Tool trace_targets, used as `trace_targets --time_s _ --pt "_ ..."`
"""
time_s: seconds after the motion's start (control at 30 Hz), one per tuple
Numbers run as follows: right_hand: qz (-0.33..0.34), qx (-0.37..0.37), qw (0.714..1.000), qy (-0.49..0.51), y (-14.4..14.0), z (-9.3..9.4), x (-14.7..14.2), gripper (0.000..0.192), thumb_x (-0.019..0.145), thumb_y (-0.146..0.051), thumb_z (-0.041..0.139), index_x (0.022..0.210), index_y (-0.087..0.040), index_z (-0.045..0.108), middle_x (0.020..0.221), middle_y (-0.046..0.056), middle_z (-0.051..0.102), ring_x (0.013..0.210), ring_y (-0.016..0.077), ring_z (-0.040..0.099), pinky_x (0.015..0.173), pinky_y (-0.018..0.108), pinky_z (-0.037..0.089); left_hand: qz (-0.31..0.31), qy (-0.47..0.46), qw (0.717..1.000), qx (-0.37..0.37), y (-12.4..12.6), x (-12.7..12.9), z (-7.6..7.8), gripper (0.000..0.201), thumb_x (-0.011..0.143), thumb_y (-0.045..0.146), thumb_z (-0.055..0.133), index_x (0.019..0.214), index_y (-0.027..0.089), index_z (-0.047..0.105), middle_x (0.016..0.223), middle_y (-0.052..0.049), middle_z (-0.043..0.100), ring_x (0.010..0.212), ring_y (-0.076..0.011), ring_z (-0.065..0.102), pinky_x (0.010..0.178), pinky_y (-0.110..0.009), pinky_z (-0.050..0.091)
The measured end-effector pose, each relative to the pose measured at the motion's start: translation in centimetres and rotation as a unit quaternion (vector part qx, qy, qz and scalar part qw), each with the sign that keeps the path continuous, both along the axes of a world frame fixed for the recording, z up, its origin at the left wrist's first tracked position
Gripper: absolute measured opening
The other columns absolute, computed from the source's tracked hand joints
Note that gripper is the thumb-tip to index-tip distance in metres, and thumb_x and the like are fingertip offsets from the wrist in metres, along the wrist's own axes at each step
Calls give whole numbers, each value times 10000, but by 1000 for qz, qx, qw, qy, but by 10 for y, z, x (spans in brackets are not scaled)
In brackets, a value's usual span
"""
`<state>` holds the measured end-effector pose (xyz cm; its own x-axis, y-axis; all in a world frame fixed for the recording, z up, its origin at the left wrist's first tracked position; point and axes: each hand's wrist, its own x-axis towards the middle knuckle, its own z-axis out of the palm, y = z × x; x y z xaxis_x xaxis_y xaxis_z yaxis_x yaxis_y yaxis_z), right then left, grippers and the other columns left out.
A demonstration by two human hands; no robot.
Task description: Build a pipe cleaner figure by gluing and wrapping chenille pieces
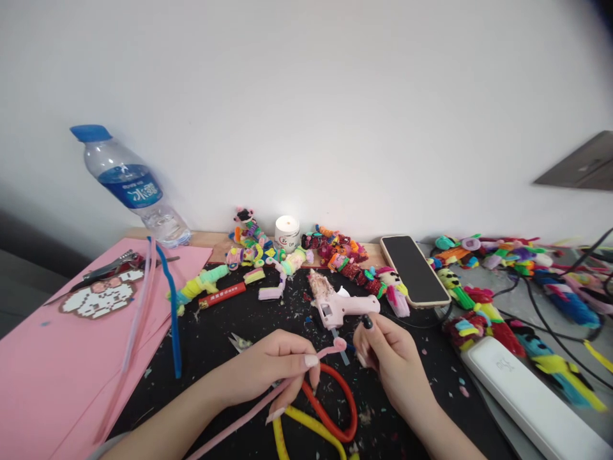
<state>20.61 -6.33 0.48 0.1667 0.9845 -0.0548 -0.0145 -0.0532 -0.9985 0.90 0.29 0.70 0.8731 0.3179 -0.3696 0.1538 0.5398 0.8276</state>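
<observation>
Hands — left [278,370] pinching one pink pipe cleaner [330,348], right [383,351] pinching one black bead [367,321].

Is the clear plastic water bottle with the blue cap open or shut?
Shut: the clear plastic water bottle has its blue cap on.

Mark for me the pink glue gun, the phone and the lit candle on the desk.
pink glue gun [341,305]: head view, on the middle of its body.
phone [412,268]: head view, on the centre of its dark screen.
lit candle [287,232]: head view, on the white jar's side.
</observation>
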Motion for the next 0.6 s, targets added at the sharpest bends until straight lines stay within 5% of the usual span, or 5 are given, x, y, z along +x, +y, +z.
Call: trace_targets --time_s 0.13,0.27,0.4,0.6 --pt "53 -15 998 -9 1 7 -3 214 844 -395 555 855 -181 558 610 -46 482 445 57 335 402 186 235 -4 0 1000 1 0 0 1 303 866 352 483 714 116 594 337 53 477 243 -36 345 318 -143 197" --pt "96 -31 993 -63 -1 9 -5 216 837 -368 564 744 -173 566 587 -29 502 495 82 392 445 195 283 0 6 1000 10 0 0 2 302 861 350 487 724 111 612 336 48 478 247 -41 359 320 -145 207" --pt "50 -12 995 -84 -3 7 -2 237 876 -394 492 829 -179 581 597 -19 509 500 101 404 452 214 286 17 9 1000 -1 -2 0 2 300 865 361 485 743 116 607 340 47 481 252 -44 365 317 -142 200" --pt "-35 20 977 -210 -2 5 6 355 909 -377 426 604 -195 433 520 -37 421 477 99 365 461 225 273 81 -16 996 -19 0 1 -1 257 850 366 514 757 133 567 367 49 498 244 -39 326 293 -148 177"
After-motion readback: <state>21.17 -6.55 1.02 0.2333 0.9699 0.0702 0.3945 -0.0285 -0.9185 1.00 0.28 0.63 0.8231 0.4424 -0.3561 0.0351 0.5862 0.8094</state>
